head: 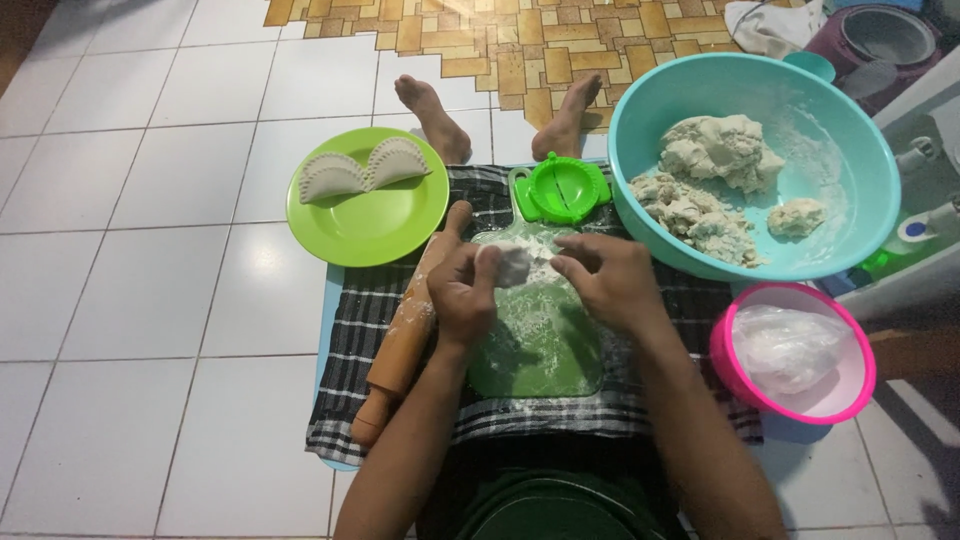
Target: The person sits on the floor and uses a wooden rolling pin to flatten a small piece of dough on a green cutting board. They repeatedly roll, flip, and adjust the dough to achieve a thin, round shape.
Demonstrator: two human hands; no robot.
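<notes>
Dough lump [512, 265] pinched in left hand [465, 300] fingertips over floured green board [540, 340]; right hand [612, 280] fingers curled together, touching lump. Rolling pin [405, 335] left, teal bowl [800, 130] far right.

Single head view, close, looking steeply down at lap and floor ahead.

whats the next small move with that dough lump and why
Probably set the dough lump down on the floured green board and flatten it. Both hands, left hand and right hand, pinch it just above the board, and the rolling pin lies beside it.
</notes>
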